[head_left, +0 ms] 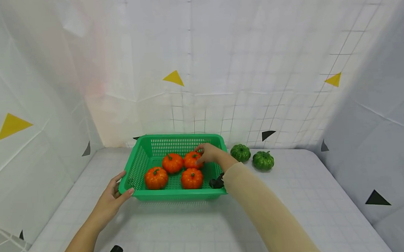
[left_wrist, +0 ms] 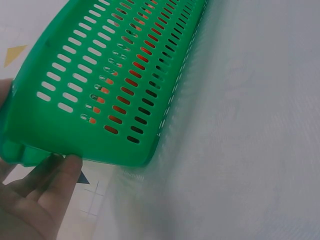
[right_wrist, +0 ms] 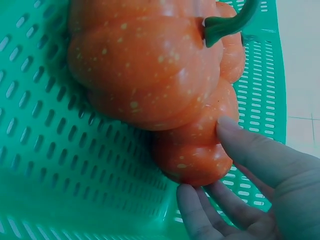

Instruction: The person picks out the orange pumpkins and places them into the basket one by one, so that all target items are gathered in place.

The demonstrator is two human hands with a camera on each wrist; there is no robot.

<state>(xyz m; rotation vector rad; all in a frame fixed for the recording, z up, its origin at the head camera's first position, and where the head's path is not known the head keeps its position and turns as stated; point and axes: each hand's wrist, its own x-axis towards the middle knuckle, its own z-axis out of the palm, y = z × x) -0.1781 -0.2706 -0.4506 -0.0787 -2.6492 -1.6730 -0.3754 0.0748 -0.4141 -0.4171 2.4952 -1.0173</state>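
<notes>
A green plastic basket (head_left: 181, 192) with slotted walls stands on the table, holding several small orange pumpkins (head_left: 156, 178). At its left front corner, my left hand (head_left: 111, 197) grips the rim, thumb toward the front and fingers on the left side. The left wrist view shows those fingers (left_wrist: 67, 175) against the basket wall (left_wrist: 90, 150). My right hand (head_left: 210, 154) reaches over the right side into the basket and grips the rear right pumpkin (head_left: 191, 160). In the right wrist view, thumb and fingers sit around that pumpkin (right_wrist: 192, 162), partly hidden behind a nearer one (right_wrist: 145, 70).
Two green pumpkins, one farther back (head_left: 240, 153) and one nearer (head_left: 263, 160), lie on the table right of the basket. White sheets with yellow and black triangles enclose the white table (head_left: 179, 232) at the back and sides.
</notes>
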